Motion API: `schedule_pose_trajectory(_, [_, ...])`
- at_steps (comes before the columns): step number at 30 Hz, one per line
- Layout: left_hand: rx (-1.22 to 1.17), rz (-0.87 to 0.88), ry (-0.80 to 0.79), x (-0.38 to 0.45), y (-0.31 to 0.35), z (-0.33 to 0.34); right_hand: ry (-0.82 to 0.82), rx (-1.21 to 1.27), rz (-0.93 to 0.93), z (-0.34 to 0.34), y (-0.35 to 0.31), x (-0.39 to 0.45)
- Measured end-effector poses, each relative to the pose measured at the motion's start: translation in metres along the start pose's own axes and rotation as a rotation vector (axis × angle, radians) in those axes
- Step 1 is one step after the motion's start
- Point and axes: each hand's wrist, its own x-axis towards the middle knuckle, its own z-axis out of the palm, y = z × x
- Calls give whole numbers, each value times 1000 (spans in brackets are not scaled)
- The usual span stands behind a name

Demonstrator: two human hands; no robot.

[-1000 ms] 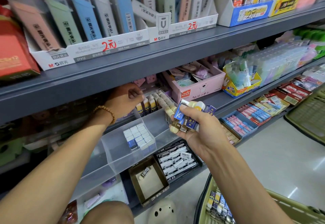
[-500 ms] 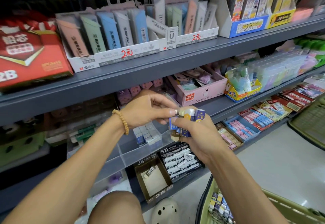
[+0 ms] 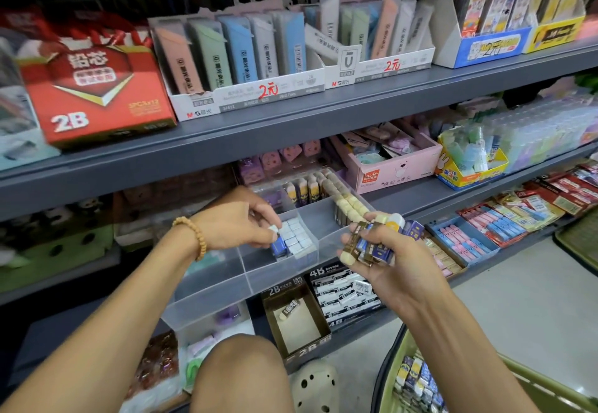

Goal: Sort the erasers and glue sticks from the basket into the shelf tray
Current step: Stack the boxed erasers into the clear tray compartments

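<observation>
Left hand (image 3: 241,224) reached into the clear shelf tray (image 3: 226,286), fingertips pinching a blue-sleeved eraser (image 3: 278,246) at the left edge of the block of white erasers (image 3: 296,237) in the tray's middle compartment. Right hand (image 3: 385,250) hovered just off the tray's right edge, fingers curled round a bundle of erasers (image 3: 372,247). Green basket (image 3: 550,390) sat below the right forearm, more erasers inside.

The clear tray (image 3: 226,286) has bare floor in its two front compartments. Behind them, the block of small erasers (image 3: 296,237) fills the middle compartment, and the upper shelf (image 3: 259,127) overhangs the tray's back rows, leaving a low gap.
</observation>
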Motion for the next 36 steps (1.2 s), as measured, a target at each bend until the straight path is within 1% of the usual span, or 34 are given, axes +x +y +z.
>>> schedule_pose_trajectory(5, [168,34,34,4,-5,9,11,-22,-10,-2,-2,3])
schedule_pose_trajectory(9, [278,18,15,6,-8,18,15,-33,-5,-1,1,4])
schedule_pose_trajectory(15, [237,-24,34,4,-11,24,30,-44,8,3,6,5])
schedule_pose_trajectory(21, [255,-11,36,1,-13,24,33,-3,11,10,7,4])
schedule_pose_trajectory(23, [242,-12,68,0,-11,20,34,28,14,13,9,2])
schedule_pose_trajectory(26, [159,46,207,-4,3,21,40,80,9,18,11,1])
schedule_pose_trajectory(27, [85,71,202,-7,11,25,39,104,11,20,11,1])
schedule_pose_trajectory(29, [-44,117,128,-14,27,37,35,156,18,24,12,3])
schedule_pose_trajectory(31, [-58,158,101,-16,38,51,41,186,10,28,11,4])
schedule_pose_trajectory(33, [-68,173,129,-13,43,61,46,195,-13,28,10,4])
schedule_pose_trajectory(36, [-119,132,181,-5,47,61,75,162,-44,17,1,-1])
